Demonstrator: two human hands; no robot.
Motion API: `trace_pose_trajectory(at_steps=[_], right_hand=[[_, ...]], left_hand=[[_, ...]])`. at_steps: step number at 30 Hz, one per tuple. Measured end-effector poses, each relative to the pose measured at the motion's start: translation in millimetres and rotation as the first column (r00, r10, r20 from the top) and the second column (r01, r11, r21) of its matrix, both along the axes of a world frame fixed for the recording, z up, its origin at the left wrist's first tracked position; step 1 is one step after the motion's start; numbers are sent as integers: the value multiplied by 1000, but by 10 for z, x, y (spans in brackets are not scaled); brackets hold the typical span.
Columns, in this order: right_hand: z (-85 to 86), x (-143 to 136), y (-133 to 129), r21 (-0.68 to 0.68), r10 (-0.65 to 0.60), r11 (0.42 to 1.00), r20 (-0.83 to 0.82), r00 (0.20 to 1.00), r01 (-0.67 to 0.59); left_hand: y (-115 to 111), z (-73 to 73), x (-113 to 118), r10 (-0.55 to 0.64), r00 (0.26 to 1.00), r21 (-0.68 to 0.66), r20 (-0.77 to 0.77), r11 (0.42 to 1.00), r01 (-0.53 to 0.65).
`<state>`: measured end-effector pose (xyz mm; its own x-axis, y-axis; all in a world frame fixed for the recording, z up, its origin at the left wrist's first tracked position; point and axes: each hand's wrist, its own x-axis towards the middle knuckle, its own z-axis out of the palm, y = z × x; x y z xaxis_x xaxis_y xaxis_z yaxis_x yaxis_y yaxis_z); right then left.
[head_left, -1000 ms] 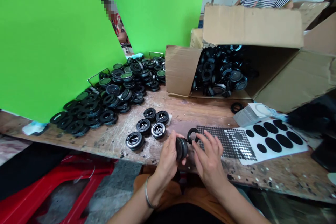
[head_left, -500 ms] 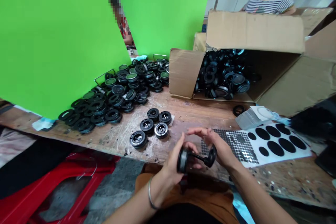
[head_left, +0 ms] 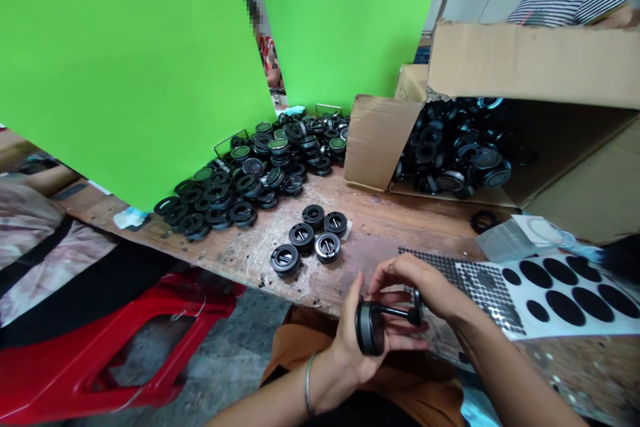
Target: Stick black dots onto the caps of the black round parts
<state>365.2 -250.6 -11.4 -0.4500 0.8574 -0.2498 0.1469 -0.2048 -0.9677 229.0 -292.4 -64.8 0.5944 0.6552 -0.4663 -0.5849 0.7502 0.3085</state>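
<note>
My left hand [head_left: 350,340] is wrapped around the ribbed round base of a black part with a rod [head_left: 371,328]. The rod runs out to the right and ends in a small round disc. Over it, my right hand [head_left: 420,280] arches with bent fingers, their tips close together near the base's upper side; what they pinch, if anything, is hidden. The small disc sits beside the right palm. Ahead of both hands, several black round parts [head_left: 301,236] stand grouped on the wooden table [head_left: 280,297], slotted faces up.
A large heap of black round parts [head_left: 250,183] lies before green panels [head_left: 125,67]. An open cardboard box [head_left: 377,140] holds more. To the right lie a sheet of black round stickers [head_left: 565,307] and a sheet of small dots [head_left: 487,287]. A red stool [head_left: 100,353] stands left; someone in stripes stands behind the box.
The view has swung left, shifting the scene rightward. My right hand's fingers have bent and come together near the base, where they were stretched out before. My left hand keeps hold of the part.
</note>
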Motion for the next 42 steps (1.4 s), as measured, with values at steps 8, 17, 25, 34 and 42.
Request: trace_pose_trajectory(at_steps=[8,17,25,34,42], right_hand=[[-96,-155,-26,87,-198,975,-100,975,206],[-230,-398,-169,146,-489,856,-86,868,496],[-425,-698,203,341,-368,908,378,850,242],[-510,-1036,446,389,-263,921,585,767,20],[-532,-1044,195,544,-459,834,595,660,89]], left_hand=[[53,-11,-98,54,998,19,-41,998,-54],[249,-17,-517,280,900,280,-334,941,-189],[22,-370,-973,679,271,673,-683,440,594],[-23,-584,-1001,727,175,617,-664,401,677],[-42,-618,-1000,725,186,618,-663,389,683]])
